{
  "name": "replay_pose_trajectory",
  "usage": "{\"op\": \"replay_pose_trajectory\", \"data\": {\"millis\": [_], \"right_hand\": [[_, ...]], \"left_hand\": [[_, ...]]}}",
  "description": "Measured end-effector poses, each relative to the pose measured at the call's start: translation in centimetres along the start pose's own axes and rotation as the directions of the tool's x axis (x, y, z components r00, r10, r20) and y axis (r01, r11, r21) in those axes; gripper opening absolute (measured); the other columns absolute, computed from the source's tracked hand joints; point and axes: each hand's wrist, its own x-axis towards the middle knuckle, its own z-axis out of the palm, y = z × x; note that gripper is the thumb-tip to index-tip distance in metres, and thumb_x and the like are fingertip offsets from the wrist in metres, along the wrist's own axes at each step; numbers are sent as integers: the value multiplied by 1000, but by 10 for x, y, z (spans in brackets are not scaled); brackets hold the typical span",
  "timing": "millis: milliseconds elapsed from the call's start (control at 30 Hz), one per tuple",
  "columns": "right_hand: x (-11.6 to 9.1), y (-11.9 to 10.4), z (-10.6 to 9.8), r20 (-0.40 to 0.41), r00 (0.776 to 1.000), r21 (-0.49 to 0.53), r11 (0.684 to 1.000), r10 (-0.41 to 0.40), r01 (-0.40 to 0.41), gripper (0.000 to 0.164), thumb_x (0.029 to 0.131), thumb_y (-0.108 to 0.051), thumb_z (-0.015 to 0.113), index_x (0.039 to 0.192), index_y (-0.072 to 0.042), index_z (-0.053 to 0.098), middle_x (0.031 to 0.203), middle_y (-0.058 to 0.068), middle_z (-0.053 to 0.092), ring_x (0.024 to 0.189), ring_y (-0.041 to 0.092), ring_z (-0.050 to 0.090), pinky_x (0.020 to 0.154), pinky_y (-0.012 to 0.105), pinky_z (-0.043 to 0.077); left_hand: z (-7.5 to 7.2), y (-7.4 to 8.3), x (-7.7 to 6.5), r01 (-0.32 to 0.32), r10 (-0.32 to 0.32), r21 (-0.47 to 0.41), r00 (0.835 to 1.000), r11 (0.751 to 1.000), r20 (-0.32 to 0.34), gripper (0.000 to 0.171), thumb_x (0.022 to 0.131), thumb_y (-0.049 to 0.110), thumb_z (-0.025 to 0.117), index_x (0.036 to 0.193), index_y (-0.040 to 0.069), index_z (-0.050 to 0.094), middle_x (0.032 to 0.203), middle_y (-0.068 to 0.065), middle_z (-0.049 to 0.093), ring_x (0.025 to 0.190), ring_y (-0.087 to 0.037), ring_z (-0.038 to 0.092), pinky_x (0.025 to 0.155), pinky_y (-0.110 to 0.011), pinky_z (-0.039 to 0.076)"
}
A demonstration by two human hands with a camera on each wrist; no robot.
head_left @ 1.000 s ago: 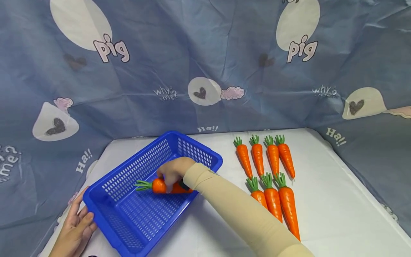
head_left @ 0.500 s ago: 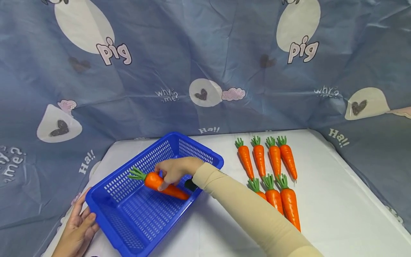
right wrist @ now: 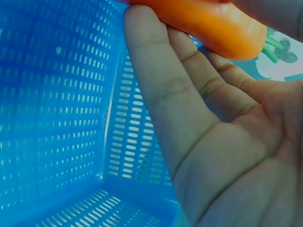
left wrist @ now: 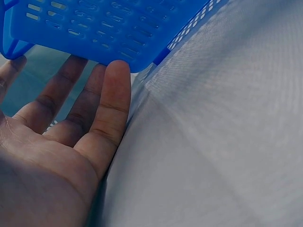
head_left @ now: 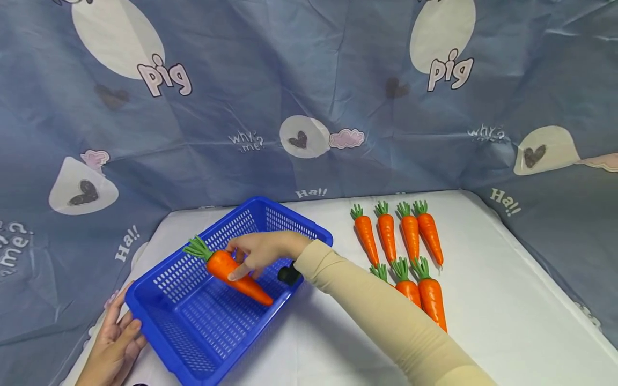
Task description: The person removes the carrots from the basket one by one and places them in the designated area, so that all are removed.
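Observation:
In the head view, an orange carrot (head_left: 243, 281) with a green top is held by my right hand (head_left: 260, 254) over the inside of the blue plastic basket (head_left: 140, 321). The carrot tilts, its top toward the upper left and its tip toward the basket's near side. The right wrist view shows the fingers and part of the thumb on either side of the carrot (right wrist: 218, 28). My left hand (head_left: 113, 343) is at the basket's left end; in the left wrist view its mostly straight fingers (left wrist: 116, 90) touch the basket's outside (left wrist: 94, 28).
Several carrots lie on the white cloth right of the basket, in a back row (head_left: 410, 236) and a front row (head_left: 429, 300), partly hidden by the sleeve (head_left: 367, 311). A patterned blue cloth (head_left: 309, 80) hangs behind. A small black object (head_left: 288, 274) sits at my right wrist.
My right hand has lifted the carrot off the basket floor; its green top has swung up and left and its tip toward the near side. The left hand and basket stay in place.

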Motion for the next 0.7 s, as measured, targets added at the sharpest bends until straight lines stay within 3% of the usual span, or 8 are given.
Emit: {"op": "replay_pose_trajectory", "data": {"millis": [233, 433, 700], "right_hand": [[-7, -9, -11, -26, 999, 56, 998, -34, 35, 46, 101, -15, 76, 139, -6, 51, 125, 12, 60, 96, 19, 73, 86, 34, 66], [-18, -9, -19, -70, 997, 101, 994, -23, 30, 56, 102, -17, 76, 148, -4, 47, 131, 12, 58, 98, 19, 74, 86, 32, 66], [-35, 1, -30, -97, 995, 120, 992, -23, 34, 50, 103, -18, 75, 142, -5, 48, 121, 11, 54, 98, 22, 73, 86, 31, 66]], "left_hand": [[-2, 1, 2, -14, 14, -45, 1000, 999, 8, 71, 111, -13, 29, 173, 19, 17, 160, 4, 57, 136, -13, 66, 98, -32, 63], [-2, 0, 2, 2, -2, -12, 1000, 1000, -12, 71, 111, -13, 31, 173, 20, 18, 159, 6, 58, 134, -12, 67, 96, -31, 64], [-2, -3, 1, -6, 7, -43, 1000, 999, 19, 71, 111, -13, 30, 173, 19, 16, 161, 5, 57, 136, -12, 66, 98, -31, 63]]}}
